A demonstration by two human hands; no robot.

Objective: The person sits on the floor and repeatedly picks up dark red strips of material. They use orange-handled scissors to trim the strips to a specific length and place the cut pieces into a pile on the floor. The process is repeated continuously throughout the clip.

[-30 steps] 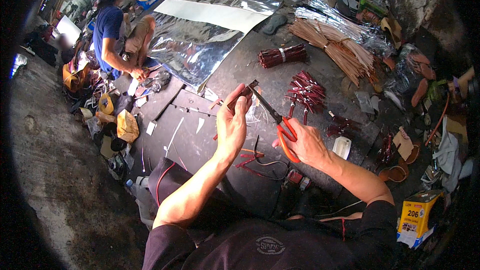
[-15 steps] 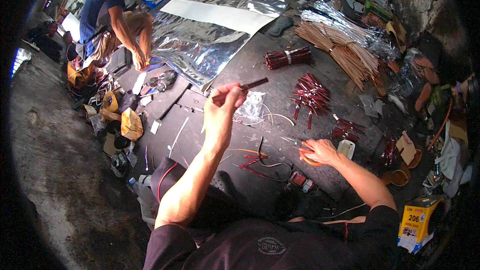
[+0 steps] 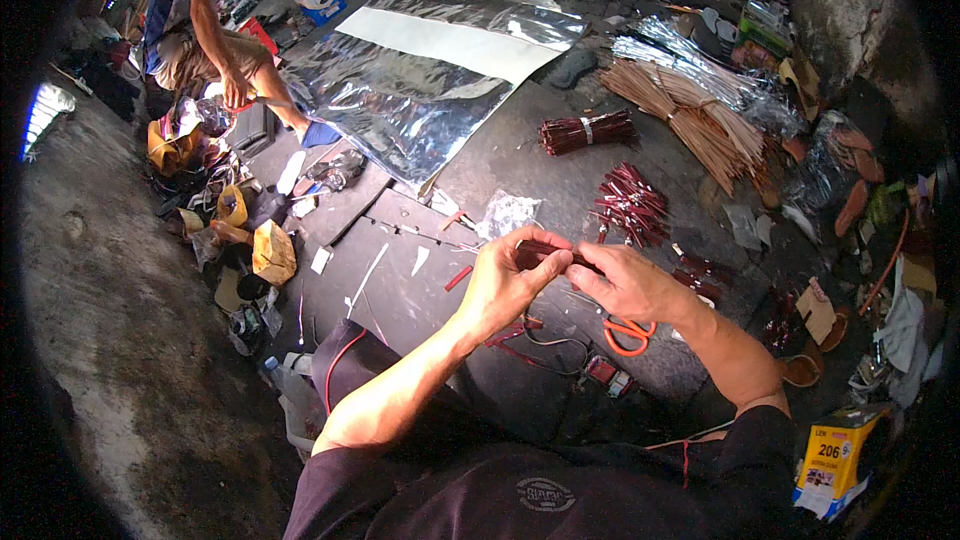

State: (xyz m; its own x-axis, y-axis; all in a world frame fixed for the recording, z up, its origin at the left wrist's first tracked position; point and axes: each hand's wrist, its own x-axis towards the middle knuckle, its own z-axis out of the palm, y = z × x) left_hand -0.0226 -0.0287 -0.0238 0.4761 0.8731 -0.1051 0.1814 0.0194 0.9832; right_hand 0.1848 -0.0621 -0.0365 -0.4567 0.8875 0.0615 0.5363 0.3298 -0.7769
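The dark red strip [image 3: 528, 258] is up in front of you, between your two hands and above the dark floor [image 3: 495, 165]; your fingers cover much of it, so its ends are hard to make out. Your left hand [image 3: 508, 282] pinches it between thumb and fingers, and your right hand [image 3: 632, 285] closes on it from the right, the fingertips of both nearly meeting. If either pinch is loose, such a narrow piece could twist or slip out, and with your fingers masking it, you might not notice it sitting crooked.

The orange-handled scissors [image 3: 627, 324] lie just on the near side of your right hand, blades partly hidden beneath it; lowering that hand without looking could bring your skin onto an edge. A short red piece [image 3: 458, 278] lies to the left, easily swept aside by your forearm.

Beyond your hands, a loose red pile [image 3: 632, 205] sits close enough for a careless reach to scatter it. Farther off are a tied red bundle [image 3: 587, 132] and, right of that, tan strips [image 3: 690, 125].
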